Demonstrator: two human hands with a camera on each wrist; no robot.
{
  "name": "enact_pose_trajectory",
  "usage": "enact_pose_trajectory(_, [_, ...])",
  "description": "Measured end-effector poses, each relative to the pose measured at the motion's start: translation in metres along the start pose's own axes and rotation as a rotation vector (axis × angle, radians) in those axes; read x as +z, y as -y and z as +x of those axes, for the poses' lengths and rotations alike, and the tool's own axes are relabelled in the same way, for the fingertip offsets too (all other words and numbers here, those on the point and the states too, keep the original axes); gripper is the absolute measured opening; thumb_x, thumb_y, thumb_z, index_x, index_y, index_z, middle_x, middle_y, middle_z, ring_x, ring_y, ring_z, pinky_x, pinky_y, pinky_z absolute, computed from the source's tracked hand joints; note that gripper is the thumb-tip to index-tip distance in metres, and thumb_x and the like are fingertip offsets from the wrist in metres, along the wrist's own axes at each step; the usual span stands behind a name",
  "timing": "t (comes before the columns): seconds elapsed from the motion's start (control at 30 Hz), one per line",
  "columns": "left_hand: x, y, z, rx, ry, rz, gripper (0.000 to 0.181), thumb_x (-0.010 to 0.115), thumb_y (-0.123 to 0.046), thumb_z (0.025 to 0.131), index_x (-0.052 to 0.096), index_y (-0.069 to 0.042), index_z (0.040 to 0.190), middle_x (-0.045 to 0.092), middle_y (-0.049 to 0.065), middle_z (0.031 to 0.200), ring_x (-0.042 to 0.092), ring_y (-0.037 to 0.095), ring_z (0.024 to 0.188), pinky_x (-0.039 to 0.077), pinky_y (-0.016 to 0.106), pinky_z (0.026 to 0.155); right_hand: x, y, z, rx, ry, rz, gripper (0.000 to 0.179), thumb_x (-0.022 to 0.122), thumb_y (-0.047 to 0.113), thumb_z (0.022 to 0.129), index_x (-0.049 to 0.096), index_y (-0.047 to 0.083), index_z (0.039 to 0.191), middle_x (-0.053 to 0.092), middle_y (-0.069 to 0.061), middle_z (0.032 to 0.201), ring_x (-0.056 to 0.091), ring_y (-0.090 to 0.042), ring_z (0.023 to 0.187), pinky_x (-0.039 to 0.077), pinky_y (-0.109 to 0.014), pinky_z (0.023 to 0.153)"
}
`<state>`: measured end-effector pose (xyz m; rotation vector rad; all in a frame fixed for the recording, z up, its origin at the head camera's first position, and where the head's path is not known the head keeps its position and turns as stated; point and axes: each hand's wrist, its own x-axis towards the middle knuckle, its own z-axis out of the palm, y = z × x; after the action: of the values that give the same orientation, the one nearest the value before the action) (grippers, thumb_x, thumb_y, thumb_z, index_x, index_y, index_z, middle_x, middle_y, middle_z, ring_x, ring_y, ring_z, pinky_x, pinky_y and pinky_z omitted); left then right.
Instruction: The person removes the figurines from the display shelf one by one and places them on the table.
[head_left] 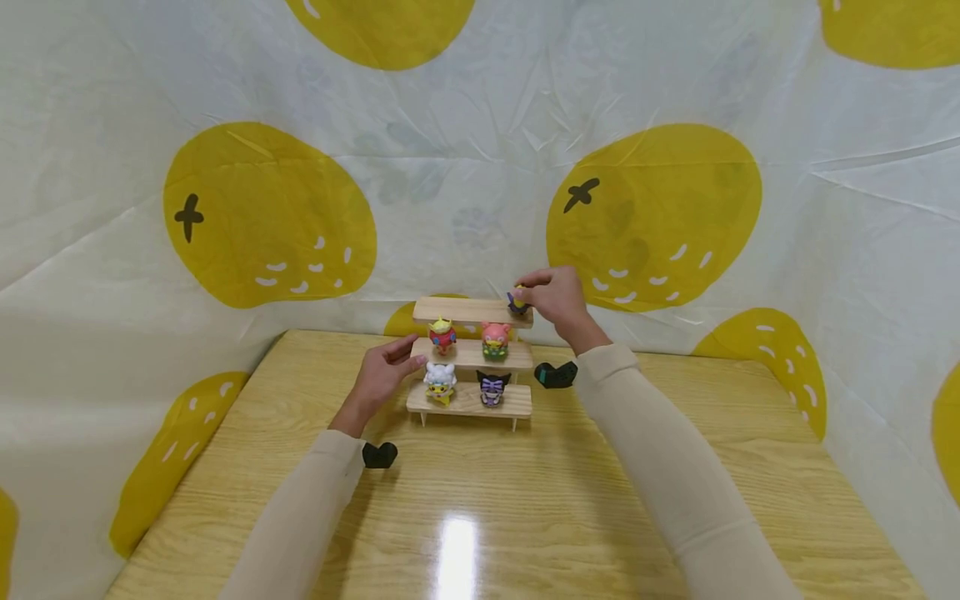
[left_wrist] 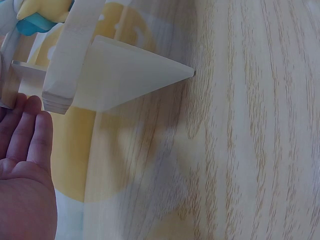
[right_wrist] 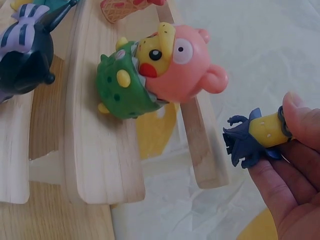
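Between thumb and fingers of right hand (head_left: 558, 298): yellow-and-navy figurine (right_wrist: 272, 129), pinched, at right end of top tier (head_left: 457, 310) of wooden stand (head_left: 467, 402). Below-left of this grip: pink-and-green figurine (head_left: 495, 340). Farther left and lower: left hand (head_left: 378, 379), fingers extended at stand's left end; contact unclear.

The left arm (head_left: 300, 508) and right arm (head_left: 667, 467) reach forward. The left hand (head_left: 377, 379) has its fingers extended, thumb apart; the right hand (head_left: 558, 302), farther forward, pinches between thumb and fingers.
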<state>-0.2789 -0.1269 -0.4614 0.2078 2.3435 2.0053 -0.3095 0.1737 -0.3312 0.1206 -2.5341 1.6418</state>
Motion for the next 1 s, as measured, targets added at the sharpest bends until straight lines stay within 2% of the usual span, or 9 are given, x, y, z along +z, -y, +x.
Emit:
enact_pose_trajectory(0.5, [0.000, -0.001, -0.001, 0.013, -0.003, 0.015, 0.060, 0.071, -0.018, 0.101, 0.048, -0.003, 0.155, 0.048, 0.021, 0.159, 0.049, 0.035, 0.148, 0.050, 0.041, 0.114, -0.008, -0.001, -0.003, 0.020, -0.004, -0.013, 0.024, 0.073, 0.012, 0.098, 0.078, -0.003, 0.116, 0.074, -0.025, 0.121, 0.071, -0.036, 0.105, 0.061, -0.043, 0.091])
enact_pose_trajectory(0.73, [0.000, 0.000, -0.001, 0.002, -0.013, -0.002, 0.058, 0.072, -0.019, 0.100, 0.052, -0.005, 0.153, 0.051, 0.019, 0.158, 0.051, 0.033, 0.146, 0.051, 0.038, 0.114, -0.013, -0.004, -0.002, 0.021, -0.002, -0.020, 0.024, 0.074, 0.013, 0.098, 0.078, -0.003, 0.116, 0.074, -0.025, 0.121, 0.072, -0.037, 0.106, 0.061, -0.041, 0.090])
enact_pose_trajectory(1.0, [0.000, 0.001, 0.000, 0.007, 0.001, -0.004, 0.060, 0.071, -0.017, 0.101, 0.049, -0.002, 0.155, 0.049, 0.022, 0.159, 0.050, 0.035, 0.147, 0.050, 0.040, 0.114, -0.020, -0.006, -0.004, 0.035, -0.001, -0.024, 0.026, 0.072, 0.011, 0.099, 0.076, -0.004, 0.119, 0.073, -0.025, 0.124, 0.071, -0.035, 0.108, 0.061, -0.044, 0.096])
